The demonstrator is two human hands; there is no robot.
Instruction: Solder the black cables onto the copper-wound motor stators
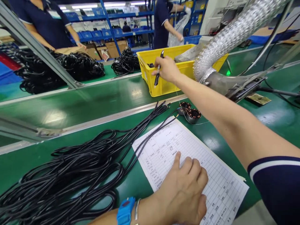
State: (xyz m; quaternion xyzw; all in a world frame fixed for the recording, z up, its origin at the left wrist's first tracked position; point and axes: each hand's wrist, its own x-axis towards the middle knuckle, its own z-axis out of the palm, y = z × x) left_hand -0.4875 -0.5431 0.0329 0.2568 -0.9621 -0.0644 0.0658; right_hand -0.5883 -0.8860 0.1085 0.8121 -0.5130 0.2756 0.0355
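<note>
My left hand (185,187) rests on a printed form (215,175) with a grid of lines, its index finger stretched out and the other fingers bent but apart. A blue band and a metal bracelet are round that wrist. My right hand (167,69) is raised in front of the yellow bin (161,89) and grips a black pen (157,75), tip down. Black cables (89,165) lie in a large bundle left of the form, and a few cable ends cross its upper left corner. Two round copper-wound coils (193,115) sit just beyond the form's top edge.
A silver flexible duct (225,37) comes down at the right to a hood beside the bin. Metal frame bars (39,43) cross the left. More cable piles (82,65) lie farther back, where two people stand near blue shelves.
</note>
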